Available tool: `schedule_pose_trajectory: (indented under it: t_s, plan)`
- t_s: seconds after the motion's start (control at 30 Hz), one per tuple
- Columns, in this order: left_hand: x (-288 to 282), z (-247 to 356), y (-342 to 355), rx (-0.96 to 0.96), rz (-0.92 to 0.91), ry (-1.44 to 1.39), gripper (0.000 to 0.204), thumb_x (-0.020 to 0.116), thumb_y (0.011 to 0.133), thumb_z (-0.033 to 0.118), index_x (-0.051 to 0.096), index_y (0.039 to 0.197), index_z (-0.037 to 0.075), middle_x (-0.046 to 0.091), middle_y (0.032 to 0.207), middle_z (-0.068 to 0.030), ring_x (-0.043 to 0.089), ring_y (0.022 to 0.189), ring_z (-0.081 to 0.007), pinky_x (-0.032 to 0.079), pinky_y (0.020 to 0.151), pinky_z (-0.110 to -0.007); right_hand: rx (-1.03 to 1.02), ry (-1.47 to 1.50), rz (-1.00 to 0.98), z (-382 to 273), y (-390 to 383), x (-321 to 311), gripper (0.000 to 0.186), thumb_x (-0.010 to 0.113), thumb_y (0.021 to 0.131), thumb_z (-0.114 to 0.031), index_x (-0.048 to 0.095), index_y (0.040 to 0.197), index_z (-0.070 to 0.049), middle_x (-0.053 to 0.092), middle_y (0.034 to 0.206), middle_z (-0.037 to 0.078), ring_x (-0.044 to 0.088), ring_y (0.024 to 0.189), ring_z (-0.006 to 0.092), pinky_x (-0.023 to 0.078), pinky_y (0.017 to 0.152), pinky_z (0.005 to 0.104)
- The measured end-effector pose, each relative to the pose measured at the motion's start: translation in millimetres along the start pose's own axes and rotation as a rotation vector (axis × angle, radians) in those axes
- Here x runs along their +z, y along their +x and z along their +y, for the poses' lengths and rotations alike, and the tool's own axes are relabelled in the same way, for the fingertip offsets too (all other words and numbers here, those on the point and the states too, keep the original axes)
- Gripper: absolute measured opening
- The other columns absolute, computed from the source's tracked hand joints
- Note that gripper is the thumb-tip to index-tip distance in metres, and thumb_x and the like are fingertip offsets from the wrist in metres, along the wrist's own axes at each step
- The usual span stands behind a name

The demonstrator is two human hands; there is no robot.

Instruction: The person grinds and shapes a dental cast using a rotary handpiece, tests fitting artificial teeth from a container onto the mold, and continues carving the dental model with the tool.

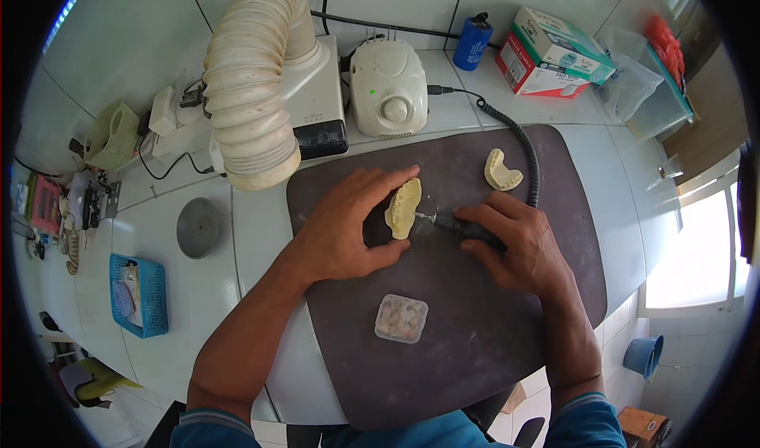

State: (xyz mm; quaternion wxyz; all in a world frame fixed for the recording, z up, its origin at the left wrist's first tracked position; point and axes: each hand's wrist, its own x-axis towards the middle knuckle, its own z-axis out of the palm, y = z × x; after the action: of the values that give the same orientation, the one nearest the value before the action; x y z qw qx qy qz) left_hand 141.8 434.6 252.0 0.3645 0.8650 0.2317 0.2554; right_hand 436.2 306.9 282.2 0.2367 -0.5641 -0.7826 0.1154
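Seen from above, a person's bare hands work over a dark brown mat (483, 313) on a white tiled counter (186, 290). The left hand (336, 226) grips a pale yellow dental cast (404, 209) between thumb and fingers, holding it on edge above the upper middle of the mat. The right hand (518, 238) grasps a dark rotary handpiece (469, 230) like a pen, its metal bit (426, 218) pointing left at the cast; whether the tip touches is hard to tell. A coiled cord (522, 135) runs to a cream control unit (388, 92) with a green light and a round knob. A second, curved cast (502, 171) lies beyond the right hand. Nearer the person sits a small clear box (401, 318) of pale pieces. A ribbed cream hose (252, 92) bends down at upper left.
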Motion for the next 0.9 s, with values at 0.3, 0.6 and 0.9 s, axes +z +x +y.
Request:
schedule_pose_trajectory:
  t_s: [0.3, 0.6, 0.9]
  plan:
    - [-0.2, -0.8, 0.2, 0.022, -0.001, 0.002, 0.096, 0.096, 0.085, 0.019, 0.059, 0.173, 0.008, 0.076, 0.137, -0.0163, 0.070, 0.124, -0.0394, 0.056, 0.112, -0.050, -0.012, -0.005, -0.017, -0.8, 1.0, -0.7, 0.039, 0.094, 0.096, -0.018, 0.082, 0.133, -0.013, 0.071, 0.107, 0.010, 0.077, 0.095, 0.0358, 0.061, 0.079, 0.0507]
    - [1.3, -1.4, -0.8, -0.032, 0.029, -0.031, 0.093, 0.099, 0.085, 0.024, 0.061, 0.169, 0.008, 0.076, 0.134, -0.0168, 0.072, 0.122, -0.0383, 0.057, 0.109, -0.049, 0.009, 0.017, -0.047, -2.3, 1.3, -3.3, 0.045, 0.097, 0.090, -0.014, 0.083, 0.133, -0.010, 0.073, 0.105, 0.012, 0.078, 0.092, 0.0384, 0.061, 0.080, 0.0499]
    - [4.3, -3.7, -1.3, -0.030, 0.072, -0.043, 0.090, 0.100, 0.086, 0.026, 0.063, 0.166, 0.007, 0.076, 0.142, -0.0179, 0.074, 0.127, -0.0389, 0.058, 0.114, -0.049, 0.003, 0.031, -0.054, -1.6, 0.4, -3.1, 0.040, 0.095, 0.094, -0.018, 0.082, 0.131, -0.013, 0.072, 0.106, 0.011, 0.077, 0.093, 0.0367, 0.061, 0.079, 0.0512]
